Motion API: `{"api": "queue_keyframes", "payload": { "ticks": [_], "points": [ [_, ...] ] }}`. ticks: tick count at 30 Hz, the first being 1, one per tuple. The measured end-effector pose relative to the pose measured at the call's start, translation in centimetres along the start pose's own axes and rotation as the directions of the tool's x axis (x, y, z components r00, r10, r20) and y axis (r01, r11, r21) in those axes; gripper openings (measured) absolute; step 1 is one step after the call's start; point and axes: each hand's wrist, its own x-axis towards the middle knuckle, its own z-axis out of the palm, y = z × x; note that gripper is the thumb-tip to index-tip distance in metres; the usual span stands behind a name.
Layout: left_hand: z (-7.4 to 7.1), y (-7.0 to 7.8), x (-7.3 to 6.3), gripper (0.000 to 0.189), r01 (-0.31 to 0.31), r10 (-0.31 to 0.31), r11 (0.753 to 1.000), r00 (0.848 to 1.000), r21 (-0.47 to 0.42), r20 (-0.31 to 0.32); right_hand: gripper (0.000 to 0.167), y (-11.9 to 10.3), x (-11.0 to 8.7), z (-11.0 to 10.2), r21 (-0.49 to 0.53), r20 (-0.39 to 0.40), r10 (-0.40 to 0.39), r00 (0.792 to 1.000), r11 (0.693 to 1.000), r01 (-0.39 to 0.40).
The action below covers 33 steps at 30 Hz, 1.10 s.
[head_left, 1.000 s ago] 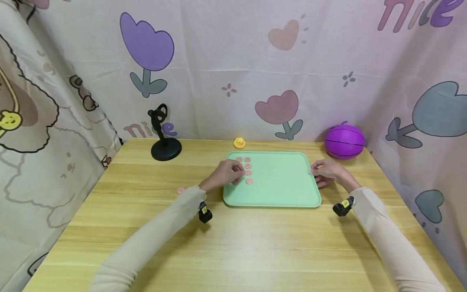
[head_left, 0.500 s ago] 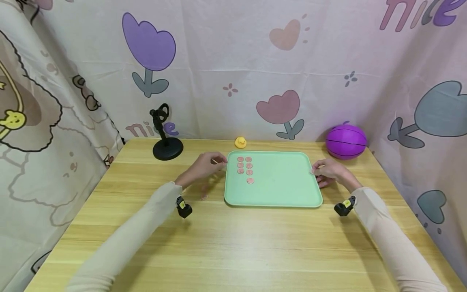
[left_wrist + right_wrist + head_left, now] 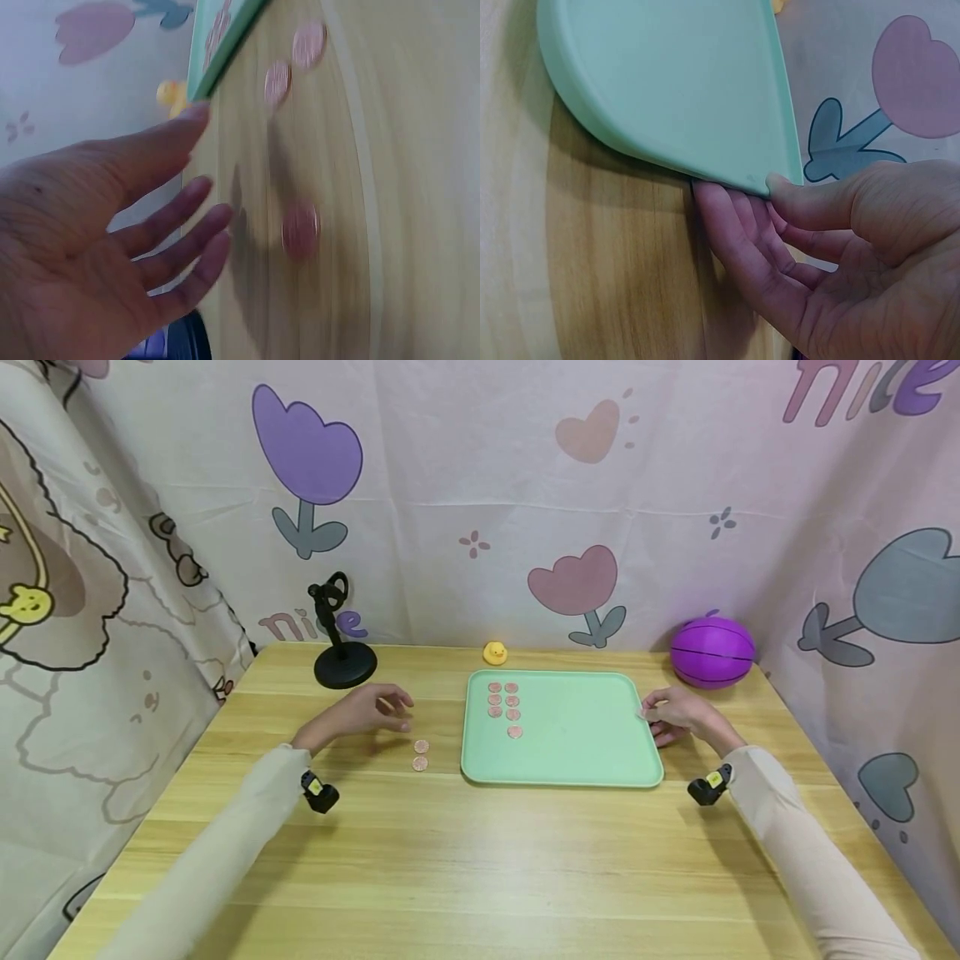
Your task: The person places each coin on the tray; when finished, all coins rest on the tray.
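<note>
- Pink discs (image 3: pixel 421 763): three lie on the wooden table (image 3: pixel 525 860) near my left hand (image 3: pixel 372 708), which hovers with fingers loosely parted, holding nothing; more lie on the green tray (image 3: pixel 577 735).
- My right hand (image 3: pixel 672 714) pinches the tray's right edge.
- I judge the discs light, stiff and slick; I'd pinch opposite edges.
- The tray seems rigid, best held by its rim.
- I read "nice" on the curtain (image 3: pixel 435 460); no brands legible.
</note>
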Motion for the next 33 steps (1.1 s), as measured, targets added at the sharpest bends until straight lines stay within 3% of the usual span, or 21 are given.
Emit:
{"api": "queue_keyframes", "payload": {
  "ticks": [5, 7, 14, 21, 26, 29, 33],
  "points": [
    [-1.6, -1.6, -1.9, 0.049, 0.055, -0.060, 0.998, 0.989, 0.041, 0.138, 0.027, 0.1, 0.1, 0.0, 0.000, 0.001, 0.005, 1.000, 1.000, -0.005],
    [-1.9, -2.2, -2.4, 0.046, 0.055, -0.064, 0.997, 0.986, 0.057, 0.156, 0.027, 0.0, 0.1, 0.0, -0.001, -0.001, 0.004, 1.000, 1.000, -0.004],
    [-1.2, -3.6, -3.1, 0.025, -0.048, 0.044, 0.997, 0.996, 0.057, 0.079, 0.027, 0.0, 0.0, -0.1, 0.005, 0.000, -0.006, 1.000, 1.000, 0.006],
    [-0.5, -3.2, -3.3, 0.016, 0.026, -0.026, 0.993, 1.000, 0.117, -0.002, 0.028, 0.0, -0.1, -0.2, -0.005, 0.006, -0.002, 1.000, 1.000, 0.002],
    [-0.2, -2.3, -3.2, 0.027, 0.066, -0.066, 0.988, 0.998, 0.140, -0.008, 0.027, -0.1, 0.0, -0.1, -0.010, -0.004, 0.005, 1.000, 1.000, -0.005],
    [0.0, -1.9, -2.9, 0.034, 0.049, -0.052, 0.991, 0.999, 0.121, 0.018, 0.027, 0.0, 0.1, 0.0, -0.001, 0.001, 0.001, 1.000, 1.000, -0.001],
    [0.4, -1.8, -2.6, 0.028, 0.009, -0.011, 0.992, 1.000, 0.125, 0.010, 0.026, 0.1, 0.1, -0.1, -0.003, -0.003, -0.004, 1.000, 1.000, 0.004]
  ]
}}
